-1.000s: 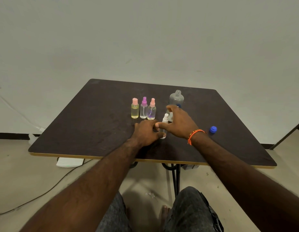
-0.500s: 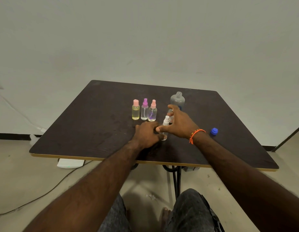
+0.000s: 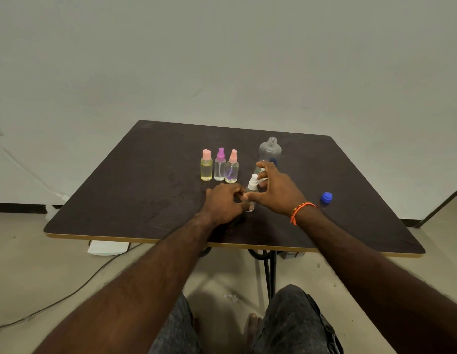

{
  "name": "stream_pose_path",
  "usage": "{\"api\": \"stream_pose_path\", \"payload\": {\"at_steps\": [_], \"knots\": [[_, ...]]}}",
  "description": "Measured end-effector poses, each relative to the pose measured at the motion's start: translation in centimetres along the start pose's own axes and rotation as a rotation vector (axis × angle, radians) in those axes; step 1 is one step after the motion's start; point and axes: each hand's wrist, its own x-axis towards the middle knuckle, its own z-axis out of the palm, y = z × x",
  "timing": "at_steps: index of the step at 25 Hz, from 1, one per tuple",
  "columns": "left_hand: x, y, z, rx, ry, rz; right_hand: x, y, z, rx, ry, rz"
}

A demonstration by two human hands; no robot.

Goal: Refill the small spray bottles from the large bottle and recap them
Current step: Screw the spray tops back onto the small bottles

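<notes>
On the dark table (image 3: 135, 190) a small clear spray bottle with a white top (image 3: 253, 184) stands upright between my hands. My left hand (image 3: 223, 203) is curled around its lower part, hiding the base. My right hand (image 3: 279, 192) is just right of it, thumb tip against the bottle's body, the other fingers spread and raised off the white top. The large clear bottle (image 3: 270, 151) stands uncapped behind my right hand. Its blue cap (image 3: 326, 197) lies on the table to the right. Something small and clear behind my right fingers is mostly hidden.
Three capped small bottles stand in a row at the back left of my hands: a yellow-filled one with a pink cap (image 3: 206, 166), one with a purple sprayer (image 3: 220, 165) and one with a pink sprayer (image 3: 232, 167). A white box (image 3: 107, 247) and a cable lie on the floor.
My right hand's fingers have lifted off the white sprayer top and spread apart, leaving the top in plain sight. My left hand has stayed around the bottle.
</notes>
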Motion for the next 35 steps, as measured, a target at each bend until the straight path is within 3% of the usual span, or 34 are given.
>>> {"api": "stream_pose_path", "payload": {"at_steps": [5,11,16,22,26,35], "knots": [[0.0,0.2,0.0,0.021,0.003,-0.018,0.0,0.7,0.6,0.137,0.015,-0.041],[0.0,0.0,0.1,0.01,0.02,-0.012,0.0,0.2,-0.2,0.044,0.151,-0.011],[0.1,0.0,0.2,0.017,0.014,-0.012,-0.1,0.0,-0.2,0.139,0.036,-0.043],[0.0,0.0,0.0,0.033,0.007,0.006,-0.2,0.4,1.0,0.072,0.215,0.032],[0.1,0.1,0.0,0.04,0.006,-0.019,-0.4,0.7,1.5,0.22,0.078,-0.041],[0.0,0.1,0.0,0.067,0.005,0.002,-0.1,0.2,1.3,0.041,0.231,0.04]]}}
